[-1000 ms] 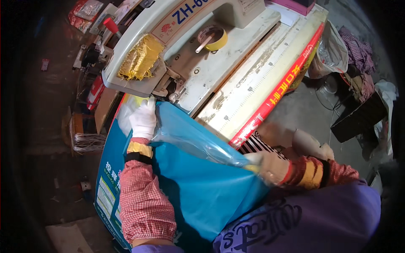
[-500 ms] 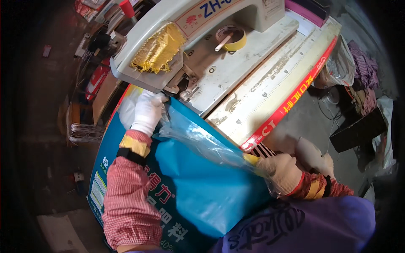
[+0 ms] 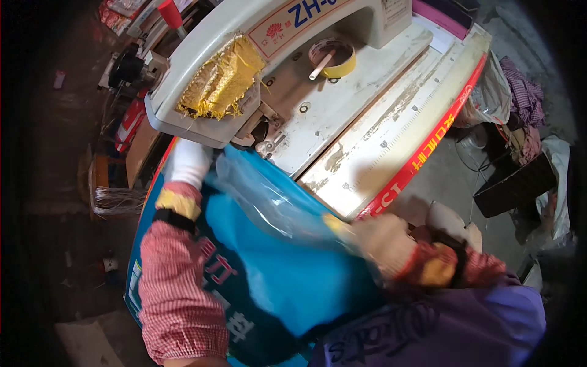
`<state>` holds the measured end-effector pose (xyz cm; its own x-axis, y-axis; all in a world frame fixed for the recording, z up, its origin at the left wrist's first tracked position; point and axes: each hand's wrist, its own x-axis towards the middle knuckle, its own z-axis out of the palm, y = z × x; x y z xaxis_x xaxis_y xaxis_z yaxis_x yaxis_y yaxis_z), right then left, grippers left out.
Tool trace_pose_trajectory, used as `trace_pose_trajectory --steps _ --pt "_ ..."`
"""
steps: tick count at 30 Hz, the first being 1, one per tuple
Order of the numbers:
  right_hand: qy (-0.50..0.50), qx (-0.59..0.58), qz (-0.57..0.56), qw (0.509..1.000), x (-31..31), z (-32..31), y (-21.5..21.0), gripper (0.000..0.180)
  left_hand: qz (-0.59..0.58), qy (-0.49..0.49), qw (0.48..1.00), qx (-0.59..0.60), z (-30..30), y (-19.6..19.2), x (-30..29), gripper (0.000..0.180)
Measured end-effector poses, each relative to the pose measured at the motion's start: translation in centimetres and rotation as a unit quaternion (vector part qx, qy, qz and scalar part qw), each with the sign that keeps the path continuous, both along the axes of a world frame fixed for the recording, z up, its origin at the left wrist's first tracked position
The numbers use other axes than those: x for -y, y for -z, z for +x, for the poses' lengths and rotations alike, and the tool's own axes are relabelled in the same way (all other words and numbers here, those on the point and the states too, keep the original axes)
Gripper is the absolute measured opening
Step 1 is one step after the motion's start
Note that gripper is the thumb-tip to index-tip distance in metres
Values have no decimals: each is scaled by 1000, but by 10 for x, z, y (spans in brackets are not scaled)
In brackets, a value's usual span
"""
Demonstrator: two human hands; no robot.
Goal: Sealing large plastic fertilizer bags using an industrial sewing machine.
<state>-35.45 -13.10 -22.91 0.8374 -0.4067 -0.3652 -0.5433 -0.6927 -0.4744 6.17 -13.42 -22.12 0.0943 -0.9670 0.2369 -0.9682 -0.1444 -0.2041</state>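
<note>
A blue printed woven bag lies across the front of a white industrial sewing machine, its top edge along the machine bed. A clear plastic liner shows crumpled at the bag's mouth. My left hand, in a white glove, is on the bag's far left corner, right beside the sewing head; its fingers are blurred and partly hidden. My right hand, in a pale glove with yellow fingertips, is closed on the bag's mouth and liner at the right end. A folded yellow woven scrap is fixed to the machine head.
A yellow tape roll with a white stick in it sits on the machine bed. The worktable's red-striped edge runs beside my right hand. Right of it are a dark box and cloths. Wire strands lie at left.
My left hand has moved left and slightly down, drawing the bag's left end along. My right hand has shifted left with the bag's right end. The view has shifted slightly.
</note>
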Motion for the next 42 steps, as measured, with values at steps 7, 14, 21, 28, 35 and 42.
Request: trace_pose_trajectory --steps 7,14,21,28,35,42 --pt "47 176 -124 975 39 174 -9 26 -55 -122 988 74 13 -115 17 26" --pt "-224 183 -97 952 96 177 -15 20 175 59 983 -18 -160 -151 -25 15" --pt "-362 292 -6 885 119 236 37 23 202 319 926 7 -290 -129 -15 22" --pt "-384 199 -201 879 113 196 10 16 445 280 849 -51 -271 -189 -7 21" --pt "-299 189 -112 929 102 209 22 24 528 -181 794 -242 -262 -215 20 20" --pt "-373 221 -164 886 89 195 -9 14 691 -190 697 2 -289 -235 -24 64"
